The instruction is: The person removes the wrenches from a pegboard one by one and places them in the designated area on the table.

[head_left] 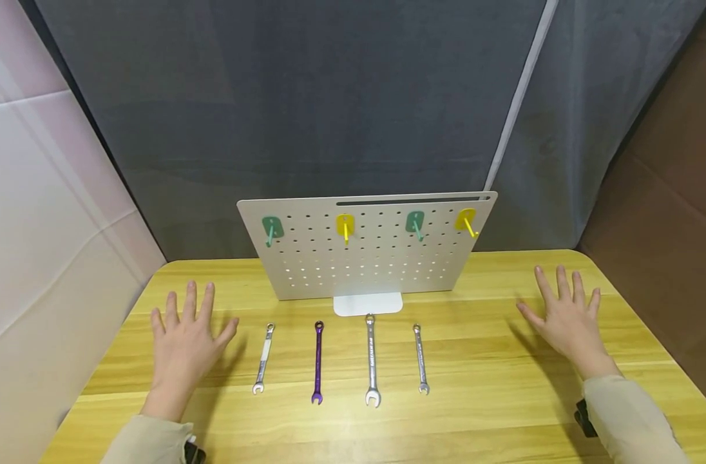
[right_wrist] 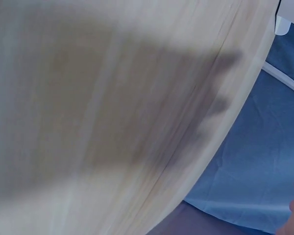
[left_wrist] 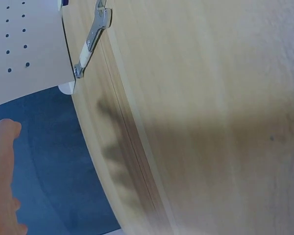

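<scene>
Several combination wrenches lie in a row on the wooden table, open ends toward me. From left to right in the head view come a small silver wrench with a pale handle (head_left: 264, 358), a purple wrench (head_left: 318, 362), a long silver wrench (head_left: 372, 361) and a short silver wrench (head_left: 420, 359). My left hand (head_left: 185, 341) is spread, palm down, left of the row and holds nothing. On the far right my right hand (head_left: 570, 322) is likewise spread, with nothing in it. In the left wrist view, the pale-handled wrench (left_wrist: 90, 44) lies near the board's corner.
Behind the wrenches stands a light perforated pegboard (head_left: 364, 258) on a white foot (head_left: 368, 304). It carries green hooks (head_left: 273, 227) and yellow hooks (head_left: 345, 225) in alternation. A dark curtain (head_left: 306, 116) hangs behind the table (head_left: 480, 412), with a pale wall of fabric (head_left: 51, 193) at left.
</scene>
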### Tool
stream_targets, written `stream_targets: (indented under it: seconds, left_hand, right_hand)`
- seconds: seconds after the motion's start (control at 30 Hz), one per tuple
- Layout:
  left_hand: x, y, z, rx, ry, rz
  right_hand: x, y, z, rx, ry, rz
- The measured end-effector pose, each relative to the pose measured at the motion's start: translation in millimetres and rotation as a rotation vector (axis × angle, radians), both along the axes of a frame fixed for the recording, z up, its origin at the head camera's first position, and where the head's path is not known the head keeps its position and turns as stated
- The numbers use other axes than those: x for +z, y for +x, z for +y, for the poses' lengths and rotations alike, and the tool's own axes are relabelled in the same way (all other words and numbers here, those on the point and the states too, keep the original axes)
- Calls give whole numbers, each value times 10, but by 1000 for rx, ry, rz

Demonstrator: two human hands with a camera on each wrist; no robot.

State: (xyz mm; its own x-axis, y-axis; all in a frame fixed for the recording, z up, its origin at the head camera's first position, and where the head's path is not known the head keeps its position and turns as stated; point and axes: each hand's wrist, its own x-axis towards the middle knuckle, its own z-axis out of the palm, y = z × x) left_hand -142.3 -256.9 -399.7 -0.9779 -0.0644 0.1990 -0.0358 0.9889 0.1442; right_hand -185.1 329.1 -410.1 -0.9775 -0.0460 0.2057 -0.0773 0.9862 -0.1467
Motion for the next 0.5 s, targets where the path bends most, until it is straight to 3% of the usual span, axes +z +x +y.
stream_targets:
  seconds: [0.5]
  left_hand:
    - [-23, -18, 18, -5, -4, 7]
  right_hand:
    - [-44, 16, -13, 0, -6, -21]
